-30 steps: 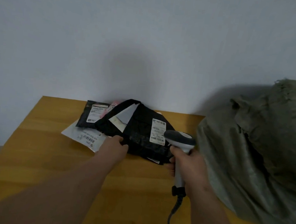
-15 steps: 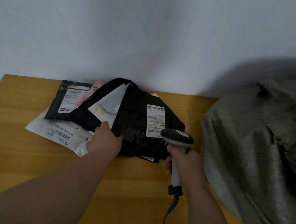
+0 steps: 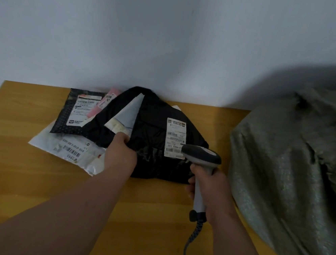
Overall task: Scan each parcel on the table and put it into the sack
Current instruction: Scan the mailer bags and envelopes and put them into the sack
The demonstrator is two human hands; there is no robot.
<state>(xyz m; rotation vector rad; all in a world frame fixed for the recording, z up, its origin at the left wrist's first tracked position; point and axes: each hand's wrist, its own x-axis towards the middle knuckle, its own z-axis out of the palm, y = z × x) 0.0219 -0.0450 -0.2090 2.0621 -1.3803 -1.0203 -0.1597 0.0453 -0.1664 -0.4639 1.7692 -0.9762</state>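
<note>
Parcels all unscanned, none bagged: our left hand (image 3: 120,157) pinches big black poly parcel (image 3: 153,138), right hand (image 3: 211,189) grips grey handheld scanner (image 3: 202,158) nr its label; green woven sack (image 3: 295,172) waits.

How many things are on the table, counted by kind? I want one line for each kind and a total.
Parcels in view: 4, namely large black parcel, small black parcel, white parcel, pink parcel
Scanner, held by the right hand: 1
Sack: 1
Total: 6
</note>
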